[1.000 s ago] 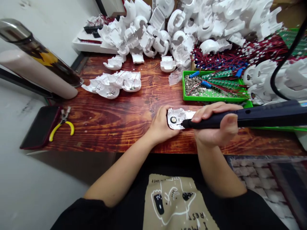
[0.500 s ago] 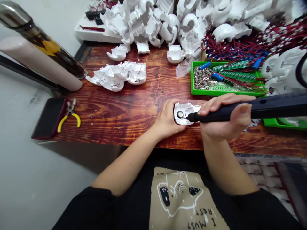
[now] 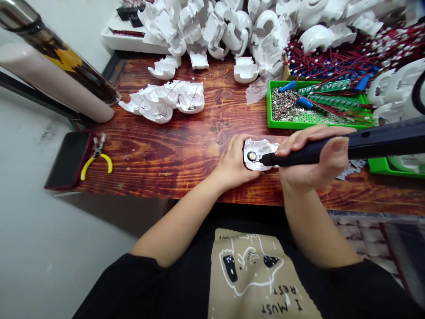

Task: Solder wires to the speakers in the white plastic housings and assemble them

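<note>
Varnished wooden workbench [image 3: 159, 164] is seen across the middle of the frame, its grain stained a deep red-brown. At lower centre, a white plastic shell [image 3: 257, 145] is held just above the bench top, with a round metal disc [image 3: 251, 156] seated in it and thin wire visible beside the disc. The shell is gripped by the left hand [image 3: 234, 161]: the left fingers [image 3: 237, 141] are curled together and clamped over its near edge. A black pen-shaped tool [image 3: 381, 144] is held in the right hand [image 3: 312, 159], with the right fingers [image 3: 308, 135] closed around its barrel and its tip brought in next to the disc. Whether the tip touches the disc cannot be told.

The shell is judged to be light and stiff but thin-walled, so it is best taken by its outer rim, with the disc and wire left unpressed.

At right, a green tray [image 3: 268, 106] of metal bits and green strips is placed below a tangle of red wires [image 3: 332, 57]. Heaped white plastic shells [image 3: 212, 31] fill the top of the frame, and wired shells [image 3: 162, 104] lie on the bench at upper left of centre. Yellow-handled pliers [image 3: 98, 166] rest on a dark pad [image 3: 68, 159] at left.
</note>
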A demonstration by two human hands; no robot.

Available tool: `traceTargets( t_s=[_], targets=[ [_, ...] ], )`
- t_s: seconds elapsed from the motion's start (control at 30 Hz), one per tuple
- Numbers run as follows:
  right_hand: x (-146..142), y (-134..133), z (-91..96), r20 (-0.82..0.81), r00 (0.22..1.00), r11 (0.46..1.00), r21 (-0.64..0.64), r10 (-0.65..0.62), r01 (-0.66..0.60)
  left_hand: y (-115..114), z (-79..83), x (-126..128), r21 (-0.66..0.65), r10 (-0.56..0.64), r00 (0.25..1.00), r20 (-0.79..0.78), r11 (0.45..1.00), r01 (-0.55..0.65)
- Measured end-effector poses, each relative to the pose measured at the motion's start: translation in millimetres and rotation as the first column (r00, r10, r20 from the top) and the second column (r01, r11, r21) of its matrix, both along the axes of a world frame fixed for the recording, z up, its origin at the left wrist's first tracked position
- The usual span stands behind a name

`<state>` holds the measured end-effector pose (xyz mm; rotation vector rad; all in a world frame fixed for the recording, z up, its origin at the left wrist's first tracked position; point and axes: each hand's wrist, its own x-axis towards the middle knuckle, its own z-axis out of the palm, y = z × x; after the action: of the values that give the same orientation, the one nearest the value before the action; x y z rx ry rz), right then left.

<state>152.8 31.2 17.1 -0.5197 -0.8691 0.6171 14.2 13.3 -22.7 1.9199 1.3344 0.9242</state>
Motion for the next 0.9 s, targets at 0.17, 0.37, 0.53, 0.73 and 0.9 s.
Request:
traceTargets(
  t_s=[0.17, 0.37, 0.53, 0.73, 0.9],
  targets=[
    [-1.4, -1.9, 0.7, 0.044, 0.999, 0.998, -0.053, -0.025, 0.027, -0.3, 0.7, 0.2, 0.016, 0.004, 1.000, -0.007, 1.000, -0.004],
    [-5.3, -4.2, -1.7, 0.067, 0.998, 0.999, -0.031, 0.013, -0.011, 2.4, 4.7, -2.6, 0.007, 0.026, 0.997, -0.071, 1.000, -0.025],
    [-6.6, -3.7, 1.7, 0.083, 0.993, 0.996, -0.042, 0.080, -0.077, 5.5, 6.8, -5.8, 0.056, 0.011, 0.989, -0.147, 0.998, -0.003],
    [-7.4, -0.8, 4.6, 0.114, 0.983, 0.989, -0.052, 0.144, -0.138, 5.8, 6.8, -5.5, 0.041, 0.028, 0.986, -0.162, 0.999, -0.022],
    [-7.5, -0.3, 3.3, 0.073, 0.977, 0.980, -0.034, 0.199, -0.197, 5.6, 4.5, -6.8, 0.058, 0.023, 0.989, -0.143, 0.998, -0.015]
  ],
)
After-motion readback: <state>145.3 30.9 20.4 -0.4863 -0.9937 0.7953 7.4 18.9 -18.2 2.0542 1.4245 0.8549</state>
